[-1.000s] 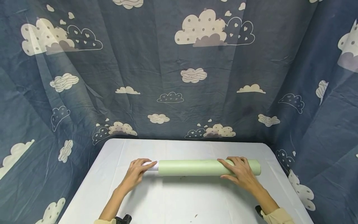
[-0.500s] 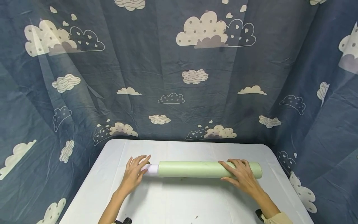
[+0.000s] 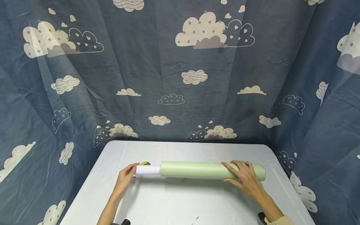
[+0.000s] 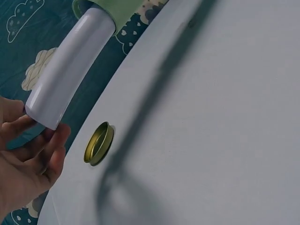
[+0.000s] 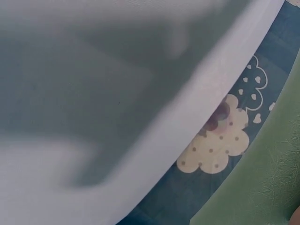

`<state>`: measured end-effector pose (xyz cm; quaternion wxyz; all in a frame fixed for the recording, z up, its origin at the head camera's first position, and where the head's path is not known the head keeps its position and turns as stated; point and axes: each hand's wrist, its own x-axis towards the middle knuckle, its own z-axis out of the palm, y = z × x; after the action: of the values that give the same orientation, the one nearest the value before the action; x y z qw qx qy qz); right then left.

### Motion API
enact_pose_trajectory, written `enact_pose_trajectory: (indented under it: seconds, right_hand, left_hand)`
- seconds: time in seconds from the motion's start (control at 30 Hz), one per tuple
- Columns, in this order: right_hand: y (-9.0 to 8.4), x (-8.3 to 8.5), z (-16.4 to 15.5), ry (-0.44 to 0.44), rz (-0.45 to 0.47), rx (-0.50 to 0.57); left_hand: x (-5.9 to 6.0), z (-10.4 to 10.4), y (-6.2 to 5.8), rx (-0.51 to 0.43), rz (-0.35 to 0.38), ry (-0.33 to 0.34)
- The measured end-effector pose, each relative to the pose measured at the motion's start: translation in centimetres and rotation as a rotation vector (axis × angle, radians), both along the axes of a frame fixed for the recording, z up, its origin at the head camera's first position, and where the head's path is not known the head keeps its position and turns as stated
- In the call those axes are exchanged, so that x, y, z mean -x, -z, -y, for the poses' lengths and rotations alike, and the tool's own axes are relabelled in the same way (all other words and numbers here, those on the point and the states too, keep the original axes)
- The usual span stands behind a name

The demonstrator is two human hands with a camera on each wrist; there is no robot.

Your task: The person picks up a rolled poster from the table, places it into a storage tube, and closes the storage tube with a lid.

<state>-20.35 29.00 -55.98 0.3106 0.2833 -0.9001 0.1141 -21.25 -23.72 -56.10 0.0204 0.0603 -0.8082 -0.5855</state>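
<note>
A long pale green tube [image 3: 194,170] lies crosswise in the head view, held above the table with its shadow below. My right hand [image 3: 244,176] grips it near its right end, thumb and fingers spread round it. Out of the tube's open left end sticks a rolled white sheet [image 3: 148,170], also plain in the left wrist view as a glossy white roll [image 4: 70,68]. My left hand [image 3: 123,179] pinches the outer end of that roll between thumb and fingers. A round gold lid [image 4: 99,144] lies on the table just behind the roll.
A white-covered table [image 3: 180,200] with rounded far corners carries everything. Dark blue cloth [image 3: 168,62] with cloud prints hangs behind it and at both sides. Small dark specks [image 3: 197,217] mark the near part of the tabletop.
My left hand has moved left, and more of the white roll now shows outside the green tube. The gold lid has come into view. My right hand keeps its grip near the right end.
</note>
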Motion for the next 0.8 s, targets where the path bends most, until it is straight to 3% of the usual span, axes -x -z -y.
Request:
enact_pose_trajectory:
  seconds: [0.2, 0.47, 0.8]
  right_hand:
    - [0.0, -0.1, 0.0, 0.002, -0.026, -0.003]
    - [-0.2, -0.1, 0.7, -0.025, -0.025, -0.016]
    - [0.5, 0.2, 1.6, -0.015, -0.036, -0.026]
  left_hand:
    - [-0.6, -0.2, 0.0, -0.021, -0.005, -0.015]
    - [-1.1, -1.7, 0.0, -0.023, -0.01, 0.048]
    - [-1.2, -3.7, 0.5, -0.11, -0.027, 0.124]
